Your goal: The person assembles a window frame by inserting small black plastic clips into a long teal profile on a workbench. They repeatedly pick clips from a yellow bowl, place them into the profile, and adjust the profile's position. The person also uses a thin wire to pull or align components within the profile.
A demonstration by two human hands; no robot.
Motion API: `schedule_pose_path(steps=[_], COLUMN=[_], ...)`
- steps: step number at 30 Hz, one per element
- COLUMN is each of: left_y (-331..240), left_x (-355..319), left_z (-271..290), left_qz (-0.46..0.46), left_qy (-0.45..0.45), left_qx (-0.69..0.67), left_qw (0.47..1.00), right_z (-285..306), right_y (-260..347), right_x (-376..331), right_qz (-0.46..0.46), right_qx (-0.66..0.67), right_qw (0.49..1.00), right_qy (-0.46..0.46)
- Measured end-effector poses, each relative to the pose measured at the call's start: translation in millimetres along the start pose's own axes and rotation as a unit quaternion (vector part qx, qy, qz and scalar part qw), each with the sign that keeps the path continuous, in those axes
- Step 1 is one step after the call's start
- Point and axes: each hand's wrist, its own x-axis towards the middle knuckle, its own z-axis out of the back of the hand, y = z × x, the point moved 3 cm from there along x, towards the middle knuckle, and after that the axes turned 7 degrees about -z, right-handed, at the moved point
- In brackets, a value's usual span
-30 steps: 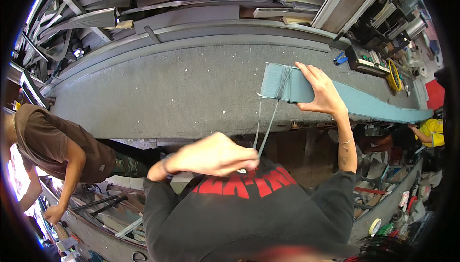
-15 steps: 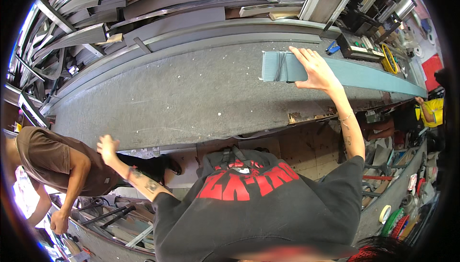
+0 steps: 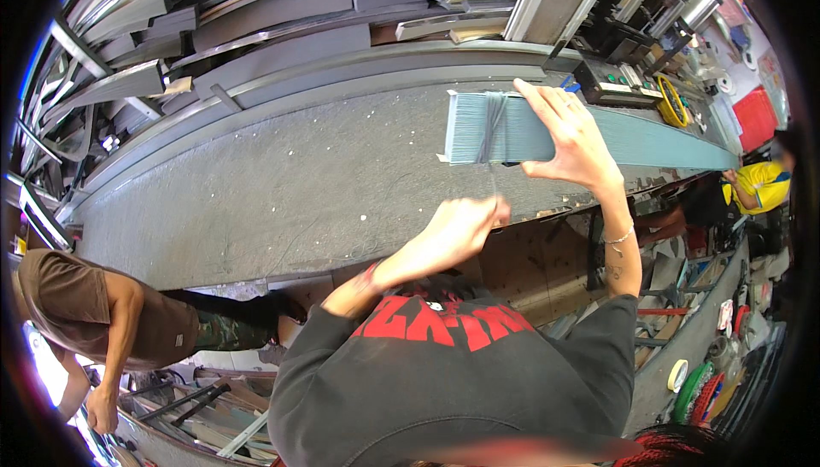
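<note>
A long bundle of blue-grey slats (image 3: 649, 136) lies along the workbench, its near-left end wrapped with several turns of thin grey cord (image 3: 493, 125). My right hand (image 3: 571, 138) spans the bundle just right of the wrapping, fingers at the far edge and thumb at the near edge. In front of the bench edge, below the wrapped end, my left hand (image 3: 470, 219) is closed and slightly blurred. A faint length of cord runs down from the wrapping toward it; its grip on the cord is partly smeared by motion.
The grey workbench (image 3: 282, 185) stretches left. Racks of metal profiles (image 3: 282, 14) stand behind it. At the back right are a machine control box (image 3: 619, 87) and a yellow coil (image 3: 672, 102). One person in brown (image 3: 94, 313) stands left; another in yellow (image 3: 760, 183) is at the bundle's far end.
My left hand has swung from the far left across to beneath the wrapped end and closed. My right hand stays across the bundle. The whole view has shifted slightly.
</note>
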Motion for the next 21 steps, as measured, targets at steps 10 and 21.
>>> schedule_pose_path(steps=[10, 21], left_y=[55, 70], left_x=[74, 63], left_z=[54, 64], left_qz=[0.072, 0.004], left_qy=[0.015, 0.01], left_qx=[0.099, -0.094], left_qw=[0.992, 0.996], right_z=[-13, -30], right_y=[19, 14], right_x=[-35, -34], right_qz=[0.019, -0.018], right_qx=[0.097, 0.149], right_qw=[0.981, 0.962], right_qy=[0.165, 0.23])
